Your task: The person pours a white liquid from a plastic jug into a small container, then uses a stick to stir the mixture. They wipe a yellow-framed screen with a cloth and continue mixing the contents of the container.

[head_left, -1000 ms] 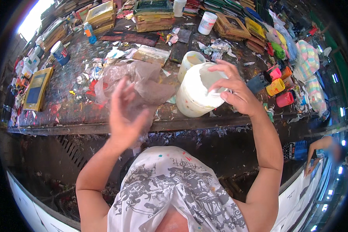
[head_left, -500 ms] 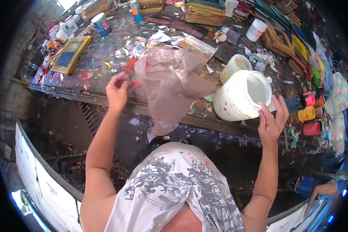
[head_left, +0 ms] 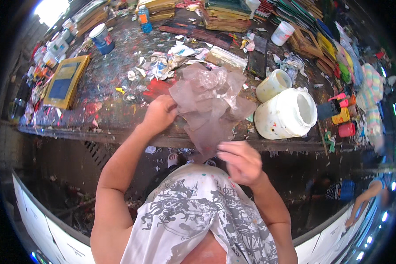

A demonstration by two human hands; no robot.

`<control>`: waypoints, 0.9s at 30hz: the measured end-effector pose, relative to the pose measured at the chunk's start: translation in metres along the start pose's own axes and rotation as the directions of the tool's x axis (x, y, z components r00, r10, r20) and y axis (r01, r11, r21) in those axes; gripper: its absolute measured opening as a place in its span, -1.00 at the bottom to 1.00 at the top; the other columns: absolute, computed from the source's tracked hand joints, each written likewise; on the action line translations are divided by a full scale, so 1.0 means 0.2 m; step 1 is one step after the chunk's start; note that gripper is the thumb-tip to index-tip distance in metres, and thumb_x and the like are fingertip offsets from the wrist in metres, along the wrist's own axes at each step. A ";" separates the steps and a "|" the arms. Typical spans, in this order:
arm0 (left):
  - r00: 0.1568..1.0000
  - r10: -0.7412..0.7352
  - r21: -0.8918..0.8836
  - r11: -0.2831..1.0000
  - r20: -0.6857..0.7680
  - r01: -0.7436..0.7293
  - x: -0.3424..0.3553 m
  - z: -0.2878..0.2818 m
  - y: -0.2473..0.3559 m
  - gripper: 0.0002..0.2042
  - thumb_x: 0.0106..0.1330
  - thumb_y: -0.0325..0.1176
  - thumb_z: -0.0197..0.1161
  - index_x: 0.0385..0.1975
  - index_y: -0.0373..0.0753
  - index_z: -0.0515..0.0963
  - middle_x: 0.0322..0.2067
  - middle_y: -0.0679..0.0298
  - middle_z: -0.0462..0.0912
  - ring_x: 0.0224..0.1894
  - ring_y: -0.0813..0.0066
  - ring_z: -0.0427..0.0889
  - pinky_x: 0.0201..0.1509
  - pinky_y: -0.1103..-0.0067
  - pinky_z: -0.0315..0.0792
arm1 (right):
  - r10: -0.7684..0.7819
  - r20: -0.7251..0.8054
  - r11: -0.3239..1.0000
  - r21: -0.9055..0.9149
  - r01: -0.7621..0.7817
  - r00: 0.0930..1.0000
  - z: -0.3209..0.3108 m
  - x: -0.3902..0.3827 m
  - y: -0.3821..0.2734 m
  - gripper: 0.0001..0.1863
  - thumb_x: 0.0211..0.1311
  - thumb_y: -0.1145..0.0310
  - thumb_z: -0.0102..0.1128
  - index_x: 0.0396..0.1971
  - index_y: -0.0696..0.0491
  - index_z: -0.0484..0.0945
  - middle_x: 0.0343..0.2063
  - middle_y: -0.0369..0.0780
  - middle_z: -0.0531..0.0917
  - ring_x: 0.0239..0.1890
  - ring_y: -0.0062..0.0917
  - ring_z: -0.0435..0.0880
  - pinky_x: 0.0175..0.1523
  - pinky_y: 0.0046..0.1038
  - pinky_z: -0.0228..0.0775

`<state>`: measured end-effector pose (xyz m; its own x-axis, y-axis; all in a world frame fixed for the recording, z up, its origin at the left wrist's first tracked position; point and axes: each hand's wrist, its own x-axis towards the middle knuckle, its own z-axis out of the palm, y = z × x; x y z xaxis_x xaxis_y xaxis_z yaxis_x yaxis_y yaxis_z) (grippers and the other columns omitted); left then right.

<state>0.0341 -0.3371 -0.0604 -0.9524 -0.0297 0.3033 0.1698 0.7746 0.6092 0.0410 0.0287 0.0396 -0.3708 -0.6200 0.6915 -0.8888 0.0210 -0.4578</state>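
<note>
A crumpled, translucent pinkish-grey plastic sheet (head_left: 207, 108) lies over the front of the paint-stained table (head_left: 97, 81), partly hanging past the edge. My left hand (head_left: 161, 113) pinches its left side. Near the hanging lower end, my right hand (head_left: 243, 162) has loosely bent fingers, holding nothing visible; they are a little blurred. Beside the sheet on the right stand a large white plastic bucket (head_left: 277, 121) with an open top and, behind it, a smaller stained tub (head_left: 268, 91).
A yellow framed screen (head_left: 65, 81) lies left, near a blue bucket (head_left: 103, 44). Stacked wooden frames (head_left: 226, 21) and paper scraps are behind; coloured tubs (head_left: 341, 115) and bundled cloth line the right. White boards stand low behind me. Another person's arm (head_left: 363, 200) shows at far right.
My right hand has left the white bucket and moved down-left to the sheet's lower end. My left hand has closed on the sheet's left edge. The view has shifted.
</note>
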 end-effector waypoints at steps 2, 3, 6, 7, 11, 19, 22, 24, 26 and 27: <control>0.981 0.193 -0.046 0.980 -0.026 -0.194 0.08 0.03 0.00 -0.55 0.35 -0.29 0.51 0.25 -0.16 0.75 0.23 0.01 0.79 0.30 -0.10 0.72 0.37 0.16 0.61 | 0.076 0.168 0.983 0.150 -0.101 0.983 0.19 0.16 -0.07 -0.54 0.16 0.79 0.25 0.08 0.21 0.77 0.18 0.08 0.78 0.18 0.03 0.82 0.26 -0.10 0.73; 0.957 0.291 -0.012 0.957 -0.002 -0.291 0.13 0.04 -0.01 -0.52 0.37 -0.27 0.50 0.30 -0.15 0.72 0.27 -0.01 0.76 0.33 -0.11 0.70 0.38 0.16 0.60 | 0.148 0.240 0.965 0.177 -0.193 0.960 0.29 0.20 -0.08 -0.53 0.19 0.76 0.26 0.12 0.22 0.76 0.22 0.09 0.76 0.24 0.04 0.78 0.33 -0.09 0.68; 0.828 0.555 0.048 0.827 0.080 -0.559 0.30 0.05 -0.01 -0.44 0.40 -0.20 0.48 0.41 -0.12 0.64 0.34 -0.04 0.71 0.38 -0.14 0.66 0.42 0.17 0.59 | 0.330 0.391 0.899 0.146 -0.412 0.859 0.54 0.21 -0.05 -0.53 0.27 0.67 0.29 0.21 0.24 0.72 0.32 0.12 0.70 0.39 0.07 0.67 0.51 -0.05 0.52; 0.767 0.633 0.048 0.767 0.106 -0.640 0.36 0.03 0.01 -0.43 0.41 -0.17 0.47 0.42 -0.12 0.63 0.33 -0.05 0.72 0.38 -0.15 0.66 0.41 0.17 0.59 | 0.380 0.398 0.895 0.070 -0.441 0.835 0.60 0.19 -0.03 -0.53 0.29 0.63 0.29 0.22 0.25 0.71 0.32 0.14 0.70 0.42 0.09 0.64 0.55 -0.03 0.47; 0.668 0.617 -0.134 0.768 0.416 -0.626 0.55 -0.02 0.08 -0.43 0.41 -0.13 0.46 0.42 -0.09 0.66 0.33 -0.05 0.72 0.39 -0.14 0.66 0.41 0.15 0.59 | 0.644 0.240 0.765 -0.233 -0.601 0.726 0.62 0.09 0.00 -0.52 0.34 0.54 0.34 0.26 0.27 0.69 0.32 0.17 0.68 0.46 0.09 0.59 0.60 -0.03 0.40; 0.700 0.714 -0.310 0.671 0.024 -0.674 0.65 0.16 0.17 -0.38 0.25 -0.34 0.57 0.39 -0.18 0.69 0.38 -0.15 0.66 0.56 -0.15 0.53 0.61 0.25 0.44 | 0.941 -0.103 0.278 -0.303 -0.911 0.321 0.37 0.12 0.13 -0.42 0.49 0.27 0.46 0.35 0.27 0.54 0.09 0.27 0.76 0.27 0.19 0.73 0.37 0.07 0.57; 0.779 0.620 -0.407 0.690 -0.095 -0.599 0.68 0.19 0.31 -0.22 0.29 -0.18 0.60 0.53 -0.26 0.51 0.44 -0.18 0.59 0.56 -0.15 0.51 0.67 0.23 0.35 | 0.661 -0.337 0.711 -0.003 -0.703 0.671 0.37 0.06 0.38 -0.54 0.53 0.41 0.32 0.33 0.27 0.59 0.11 0.10 0.78 0.22 -0.05 0.74 0.39 -0.10 0.55; 0.866 0.498 -0.537 0.721 -0.038 -0.438 0.69 0.18 0.41 -0.19 0.31 -0.10 0.60 0.52 -0.31 0.48 0.41 -0.19 0.60 0.50 -0.16 0.54 0.61 0.20 0.38 | 0.533 -0.320 0.837 0.066 -0.543 0.783 0.28 0.17 0.41 -0.53 0.48 0.55 0.30 0.34 0.26 0.62 0.15 -0.04 0.78 0.21 -0.31 0.74 0.40 -0.26 0.56; 0.891 0.453 -0.497 0.774 0.002 -0.392 0.72 0.15 0.50 -0.31 0.31 -0.11 0.57 0.38 -0.35 0.59 0.20 -0.21 0.72 0.28 -0.22 0.70 0.38 0.17 0.57 | 0.526 -0.146 0.849 0.042 -0.526 0.838 0.17 0.24 0.45 -0.56 0.48 0.56 0.26 0.31 0.25 0.65 0.16 -0.05 0.77 0.22 -0.31 0.73 0.38 -0.26 0.56; 0.885 0.465 -0.414 0.800 -0.029 -0.434 0.76 0.17 0.49 -0.37 0.32 -0.10 0.55 0.31 -0.35 0.64 0.07 -0.19 0.78 0.15 -0.23 0.77 0.26 0.15 0.63 | 0.552 -0.106 0.833 0.041 -0.551 0.827 0.14 0.33 0.43 -0.58 0.48 0.55 0.25 0.29 0.25 0.67 0.14 -0.06 0.78 0.20 -0.32 0.74 0.37 -0.27 0.56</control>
<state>-0.1031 -0.2445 0.0205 -0.7566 0.3151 0.5730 0.6539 0.3714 0.6591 -0.0528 -0.0333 0.0298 -0.8260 -0.4178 0.3784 -0.5253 0.3272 -0.7855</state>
